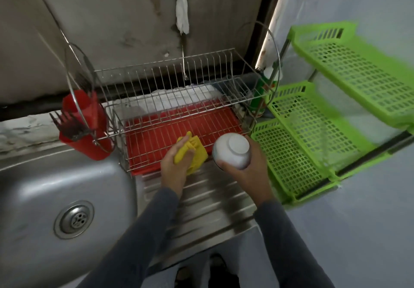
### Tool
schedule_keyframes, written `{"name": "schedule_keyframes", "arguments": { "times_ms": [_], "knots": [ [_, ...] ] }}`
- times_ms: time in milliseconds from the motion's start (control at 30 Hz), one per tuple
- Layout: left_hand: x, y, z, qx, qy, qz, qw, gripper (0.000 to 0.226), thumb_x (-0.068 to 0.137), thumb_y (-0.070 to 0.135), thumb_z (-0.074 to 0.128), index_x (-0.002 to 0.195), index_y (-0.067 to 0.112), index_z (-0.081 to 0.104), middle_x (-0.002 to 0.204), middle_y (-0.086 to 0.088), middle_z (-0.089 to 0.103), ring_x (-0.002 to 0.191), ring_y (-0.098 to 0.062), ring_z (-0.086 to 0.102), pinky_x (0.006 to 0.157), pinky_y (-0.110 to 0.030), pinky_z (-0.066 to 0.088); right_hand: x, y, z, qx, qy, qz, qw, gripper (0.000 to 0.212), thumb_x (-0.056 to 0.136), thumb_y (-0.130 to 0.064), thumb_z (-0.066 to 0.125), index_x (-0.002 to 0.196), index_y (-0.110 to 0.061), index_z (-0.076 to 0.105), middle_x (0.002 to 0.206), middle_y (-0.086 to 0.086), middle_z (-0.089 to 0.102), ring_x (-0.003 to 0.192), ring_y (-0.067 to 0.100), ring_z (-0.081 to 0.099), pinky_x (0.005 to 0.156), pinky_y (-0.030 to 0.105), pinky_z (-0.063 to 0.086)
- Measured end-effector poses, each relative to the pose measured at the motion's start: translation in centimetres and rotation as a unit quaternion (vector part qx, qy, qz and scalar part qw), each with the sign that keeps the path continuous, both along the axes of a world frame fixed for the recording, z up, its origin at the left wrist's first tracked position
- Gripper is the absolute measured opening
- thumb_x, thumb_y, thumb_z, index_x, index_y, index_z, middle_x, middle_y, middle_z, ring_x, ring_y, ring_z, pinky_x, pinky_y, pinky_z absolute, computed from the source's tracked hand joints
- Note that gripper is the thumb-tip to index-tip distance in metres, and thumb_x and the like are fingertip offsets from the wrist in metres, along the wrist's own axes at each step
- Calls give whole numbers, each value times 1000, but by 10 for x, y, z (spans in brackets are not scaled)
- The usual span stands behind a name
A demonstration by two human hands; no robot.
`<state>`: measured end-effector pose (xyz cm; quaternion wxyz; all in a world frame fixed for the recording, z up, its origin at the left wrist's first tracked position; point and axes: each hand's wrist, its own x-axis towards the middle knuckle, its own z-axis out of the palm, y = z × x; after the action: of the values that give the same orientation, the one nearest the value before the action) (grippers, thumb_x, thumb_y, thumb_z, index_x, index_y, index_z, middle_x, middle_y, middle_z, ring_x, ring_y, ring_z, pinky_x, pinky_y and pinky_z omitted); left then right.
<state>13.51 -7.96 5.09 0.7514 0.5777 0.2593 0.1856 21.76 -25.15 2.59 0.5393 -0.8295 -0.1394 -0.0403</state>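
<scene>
1. One view only: worn on the head, above the sink (33,186), looking forward and steeply down.
2. It faces the wall (112,18); rack (179,81) centre, shelves (313,153) right.
3. Close: left hand (177,164) and right hand (246,169) mid-frame.

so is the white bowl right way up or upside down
Upside down: the white bowl shows its round foot ring and base toward the camera, its rim facing down, held in the right hand over the draining board.

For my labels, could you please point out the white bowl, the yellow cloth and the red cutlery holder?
white bowl (234,147): head view, upturned base.
yellow cloth (199,153): head view, fold.
red cutlery holder (95,111): head view, side wall.
</scene>
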Motion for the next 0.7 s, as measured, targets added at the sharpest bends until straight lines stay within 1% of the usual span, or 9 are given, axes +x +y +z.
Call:
{"name": "schedule_keyframes", "arguments": {
  "times_ms": [67, 100, 200, 267, 367, 433, 500, 633, 700],
  "knots": [
    [11, -4, -1, 9, -5, 23, 1000, 39, 95, 13, 63, 130, 30, 62, 135, 6, 60, 118, -13, 59, 95, -35, 55, 23, 4, -2, -7, 7, 7, 1000, 90, 57, -53, 89, 134, -28, 51, 130, -1, 55, 119, 15, 54, 99, 43, 50],
    [17, -5, -1, 11, -7, 37, 999, 38, 95, 11, 63, 128, 31, 62, 133, 7, 61, 117, -10, 59, 95, -33, 54, 35, 7, -3, -9, 15, 13, 1000, 92, 56, -57, 88, 135, -28, 51, 132, 0, 55, 121, 18, 54, 100, 46, 50],
    [32, -11, 0, -4, 7, 86, 996, 38, 95, 9, 62, 124, 35, 62, 119, 18, 60, 105, -1, 58, 85, -26, 56, 68, 16, 0, -11, 24, 30, 999, 90, 53, -62, 86, 130, -27, 54, 127, -1, 59, 116, 19, 57, 98, 46, 50],
    [41, -13, -1, -13, 15, 109, 994, 38, 95, 11, 63, 122, 37, 62, 118, 16, 60, 105, -3, 58, 82, -26, 56, 87, 24, 4, -20, 24, 50, 998, 86, 53, -59, 87, 127, -26, 55, 124, -3, 59, 113, 17, 57, 97, 44, 51],
    [51, -17, -3, -14, 17, 133, 991, 36, 95, 11, 63, 119, 37, 63, 119, 14, 61, 104, -4, 59, 79, -23, 56, 111, 37, 4, -61, 5, 65, 996, 83, 54, -53, 89, 124, -19, 58, 119, 0, 61, 109, 19, 58, 94, 44, 50],
    [54, -18, -4, -18, 20, 152, 988, 35, 94, 10, 63, 115, 39, 65, 123, 10, 61, 106, -6, 58, 81, -26, 56, 123, 43, -1, -83, -5, 64, 994, 83, 53, -52, 89, 121, -15, 59, 116, 2, 62, 107, 23, 58, 93, 44, 50],
    [56, -18, -6, -14, 21, 164, 986, 36, 95, 10, 63, 115, 39, 65, 128, 7, 59, 108, -8, 57, 83, -28, 55, 130, 48, -5, -115, -17, 73, 991, 85, 53, -51, 91, 122, -13, 58, 117, 5, 62, 109, 26, 57, 93, 42, 48],
    [58, -19, -10, -6, 27, 186, 982, 37, 95, 9, 63, 126, 30, 64, 132, 1, 60, 112, -15, 58, 82, -29, 55, 136, 54, -13, -168, -11, 102, 980, 92, 58, -52, 91, 130, -8, 53, 128, 12, 58, 119, 31, 53, 97, 37, 43],
    [58, -19, -10, -4, 29, 193, 981, 37, 95, 10, 62, 124, 33, 64, 135, 0, 58, 114, -19, 57, 87, -35, 55, 137, 55, -12, -176, -5, 105, 979, 94, 59, -52, 91, 132, -8, 51, 131, 12, 56, 121, 31, 51, 97, 37, 40]
  ]
}}
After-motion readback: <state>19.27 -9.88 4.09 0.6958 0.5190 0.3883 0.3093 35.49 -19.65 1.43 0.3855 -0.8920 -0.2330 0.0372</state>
